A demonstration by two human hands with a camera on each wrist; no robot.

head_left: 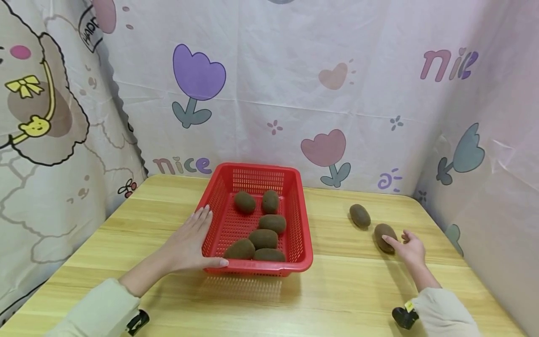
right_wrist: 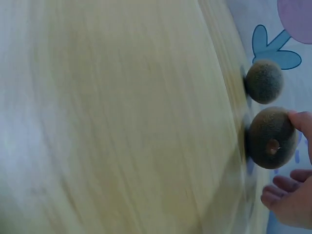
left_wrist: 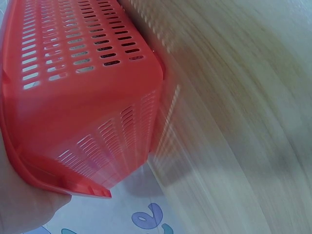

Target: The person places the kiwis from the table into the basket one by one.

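A red plastic basket [head_left: 304, 210] with slotted walls holds several brown kiwifruit [head_left: 272, 223]. My left hand [head_left: 191, 241] rests at its near left corner, with straight fingers over the left rim and the thumb along the front rim. From the left wrist view, the basket's outer wall [left_wrist: 87, 105] fills the left side, and part of the hand [left_wrist: 24, 204] shows at the rim. To the right on the table, my right hand [head_left: 410, 250] is at a kiwifruit [head_left: 385, 238]. Its thumb touches that fruit [right_wrist: 270, 141] while the other fingers are spread away from it.
Another kiwifruit [head_left: 360, 216] lies just beyond the one at my right hand. The light wooden table [head_left: 341, 290] ends at a printed cloth [head_left: 261, 93] hung behind and along both sides.
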